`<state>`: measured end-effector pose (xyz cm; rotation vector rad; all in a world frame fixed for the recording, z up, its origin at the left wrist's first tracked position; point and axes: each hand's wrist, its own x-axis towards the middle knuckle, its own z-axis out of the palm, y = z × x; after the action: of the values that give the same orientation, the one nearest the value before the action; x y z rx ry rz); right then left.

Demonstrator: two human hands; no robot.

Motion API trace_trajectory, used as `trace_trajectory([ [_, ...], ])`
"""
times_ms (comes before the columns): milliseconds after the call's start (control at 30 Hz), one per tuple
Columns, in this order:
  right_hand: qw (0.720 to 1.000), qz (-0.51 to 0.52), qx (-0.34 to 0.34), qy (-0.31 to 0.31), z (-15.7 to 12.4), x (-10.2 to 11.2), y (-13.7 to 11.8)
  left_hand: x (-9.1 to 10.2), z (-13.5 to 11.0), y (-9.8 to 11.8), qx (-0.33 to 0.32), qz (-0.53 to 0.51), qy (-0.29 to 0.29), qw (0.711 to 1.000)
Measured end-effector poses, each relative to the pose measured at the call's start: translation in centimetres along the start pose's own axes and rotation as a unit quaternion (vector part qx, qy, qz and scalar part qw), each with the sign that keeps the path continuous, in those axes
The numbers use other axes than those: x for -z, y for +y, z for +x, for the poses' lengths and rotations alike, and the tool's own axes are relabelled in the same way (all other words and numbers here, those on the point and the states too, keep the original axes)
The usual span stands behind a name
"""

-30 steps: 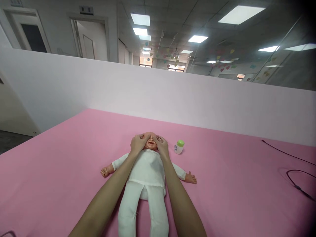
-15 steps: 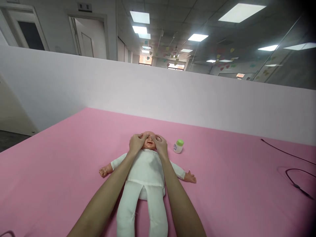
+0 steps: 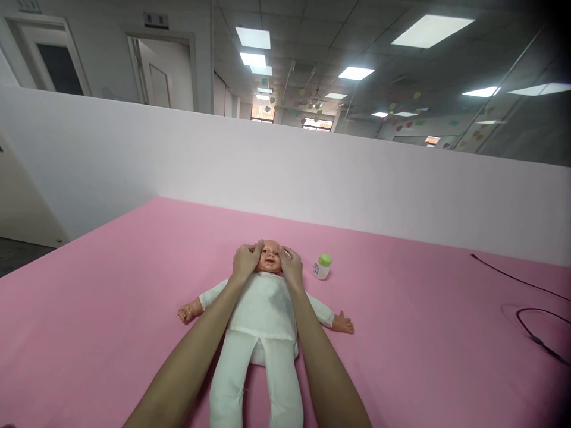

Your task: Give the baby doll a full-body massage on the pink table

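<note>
We have both hands on the head of a flesh-coloured plastic baby doll in a white cloth suit. It lies on its back on the flat pink-covered table. Our left hand lies against one side of the head and our right hand against the other, so the smiling face shows bare between them. Neither grip is clenched around anything: the fingers are bent and laid on the temples, touching the head rather than wrapping it, and we cannot make out the thumbs. From the grip the doll's body runs back toward us between our forearms. One small arm is spread out to each side below the grip, and the two long white legs are nearest to us. Just to the right of the right hand's grip, near it but apart, a small white plastic bottle with a green cap stands upright. Far off to the right of the grip a thin black cable curls on the table. Beyond the grip a plain white partition wall closes off the table's far edge.
</note>
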<state>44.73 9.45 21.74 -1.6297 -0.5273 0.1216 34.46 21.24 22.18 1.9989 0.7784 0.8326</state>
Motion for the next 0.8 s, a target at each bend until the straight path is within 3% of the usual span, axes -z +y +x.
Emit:
trace_trajectory([
  [300, 1.0, 0.016, -0.022, 0.001, -0.2, -0.2, -0.5, 0.2, -0.2, 0.3, 0.031, -0.02, -0.01, 0.999],
  [533, 0.999, -0.012, 0.036, -0.032, 0.1, 0.4, 0.4, 0.4, 0.1, -0.1, -0.018, 0.025, -0.015, 0.999],
  [667, 0.987, 0.05, 0.009, -0.151, 0.1, 2.0, -0.7, 2.6, 0.3, 0.3, -0.074, -0.012, -0.129, 0.989],
  [733, 0.976, 0.056, 0.013, -0.209, 0.0, 2.8, -1.4, 3.7, 0.4, 0.4, -0.084, -0.03, -0.202, 0.975],
  [800, 0.962, 0.045, 0.031, -0.268, -0.1, 3.4, -1.8, 4.3, 0.5, 0.3, -0.098, -0.036, -0.237, 0.966],
])
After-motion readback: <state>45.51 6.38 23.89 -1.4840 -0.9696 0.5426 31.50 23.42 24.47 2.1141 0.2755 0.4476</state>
